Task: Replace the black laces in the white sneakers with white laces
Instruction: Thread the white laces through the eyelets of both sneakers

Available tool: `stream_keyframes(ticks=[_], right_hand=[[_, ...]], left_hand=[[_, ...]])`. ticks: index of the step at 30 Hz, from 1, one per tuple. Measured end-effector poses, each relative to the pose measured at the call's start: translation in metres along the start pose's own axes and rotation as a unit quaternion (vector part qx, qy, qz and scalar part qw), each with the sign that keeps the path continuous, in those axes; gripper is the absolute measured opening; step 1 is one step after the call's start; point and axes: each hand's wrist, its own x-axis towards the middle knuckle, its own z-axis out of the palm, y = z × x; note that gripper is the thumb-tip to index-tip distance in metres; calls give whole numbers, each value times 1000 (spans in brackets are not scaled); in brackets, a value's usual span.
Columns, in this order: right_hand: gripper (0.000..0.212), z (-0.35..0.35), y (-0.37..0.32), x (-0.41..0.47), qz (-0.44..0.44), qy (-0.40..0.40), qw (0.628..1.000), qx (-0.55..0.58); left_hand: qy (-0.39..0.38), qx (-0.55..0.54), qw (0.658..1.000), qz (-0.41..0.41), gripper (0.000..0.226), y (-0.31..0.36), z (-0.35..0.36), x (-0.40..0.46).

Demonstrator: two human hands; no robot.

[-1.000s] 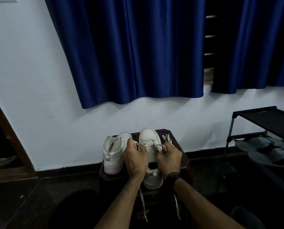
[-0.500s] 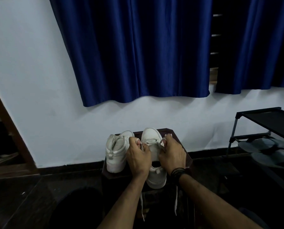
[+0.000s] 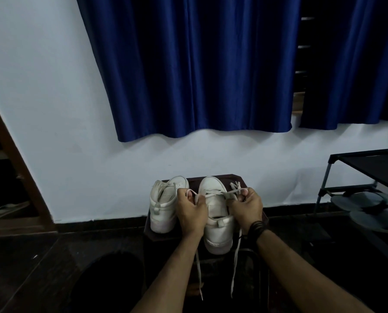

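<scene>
A white wall [image 3: 53,109] and blue curtains [image 3: 188,64] are seen behind a dark bench [image 3: 240,180] set against the wall, and a black rack [image 3: 364,161] holding sandals [image 3: 369,199] is seen at the right. Two white sneakers are stood on the bench with heels toward the person and toes toward the wall, so that each long axis runs straight away from the viewer. The left sneaker [image 3: 163,208] is left untouched just beside the left hand. The right sneaker [image 3: 218,213] is placed between the two hands, about equally near to both. The left hand [image 3: 192,211] is curled, and a loop of white lace [image 3: 194,194] is pinched at its fingertips; the right hand [image 3: 245,207] is likewise curled, and the other strand is pinched above the sneaker's eyelets. The two free ends of the lace are left hanging over the bench's front edge, below the wrists. No black lace can be made out anywhere in view. The right sneaker is judged to be already threaded in white, with tightening or tying apparently in hand. The next pull would be directed outward and back toward the person, across the sneaker's long axis, with the strands shared evenly between the hands.
</scene>
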Motion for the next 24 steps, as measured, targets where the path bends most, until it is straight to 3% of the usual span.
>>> stream_keyframes(ticks=[4,7,16,18,22,24], right_hand=[[38,1,1,4,-6,-4,1000,1],[39,3,3,5,-2,-1,1000,-8],[51,7,5,-6,-133,51,988,-62],[45,6,6,-5,-148,49,985,-71],[8,1,6,-5,-168,25,977,-129],[8,-1,1,-7,-149,14,976,-160]], left_hand=[[-56,-17,996,-70,38,-3,-4,8],[-76,-8,995,-71,38,-4,-5,11],[8,40,999,-28,31,-6,-2,-1],[6,47,999,-27,31,-7,-3,-2],[-37,100,994,-14,25,-6,-9,3],[-80,168,982,13,26,-1,-14,10]])
